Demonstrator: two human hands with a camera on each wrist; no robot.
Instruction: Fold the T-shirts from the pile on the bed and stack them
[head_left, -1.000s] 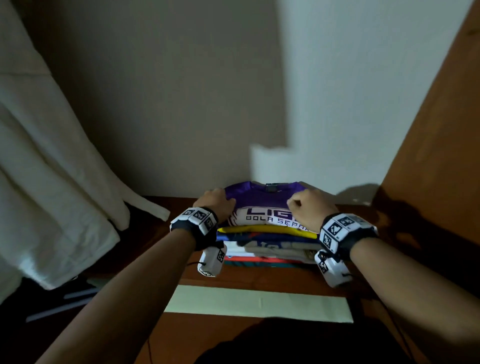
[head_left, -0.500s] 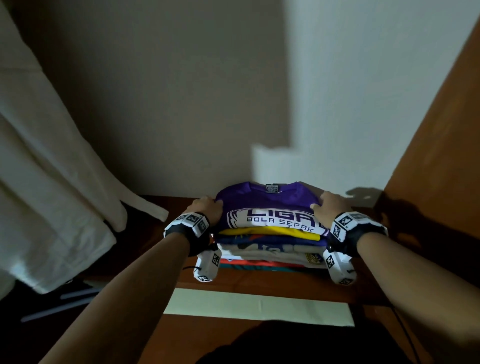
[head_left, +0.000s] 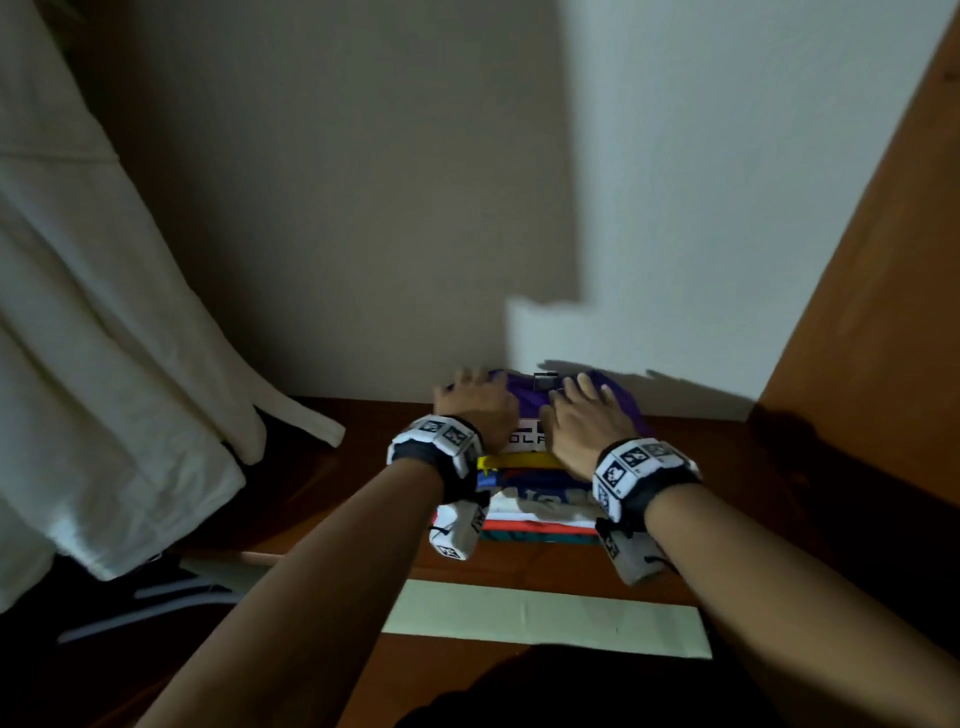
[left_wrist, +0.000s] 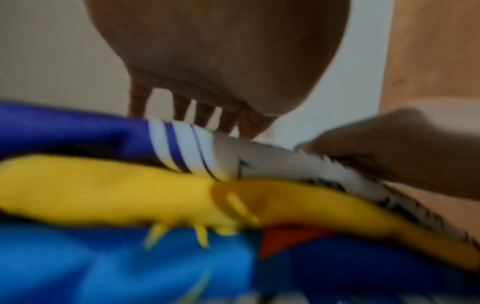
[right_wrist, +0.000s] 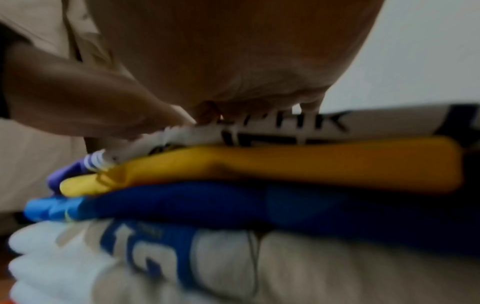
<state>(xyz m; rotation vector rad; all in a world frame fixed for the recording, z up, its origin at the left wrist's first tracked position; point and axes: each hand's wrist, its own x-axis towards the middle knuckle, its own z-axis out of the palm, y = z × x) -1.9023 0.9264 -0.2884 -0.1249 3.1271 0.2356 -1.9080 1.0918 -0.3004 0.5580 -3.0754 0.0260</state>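
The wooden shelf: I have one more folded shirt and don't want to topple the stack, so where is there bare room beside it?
Bare wood lies left of the stack, between it and the hanging white cloth, and right of it up to the wooden side panel. In front, a narrow strip before the pale paper strip. Crowded: the purple shirt on top, under the left hand and right hand.

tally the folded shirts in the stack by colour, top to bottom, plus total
Purple folded shirt: 1
Yellow folded shirt: 1
Blue folded shirt: 1
White folded shirt with blue print: 1
Red-orange layer: 1
Teal layer: 1
Total: 6 visible layers; the bottom two could be one shirt.
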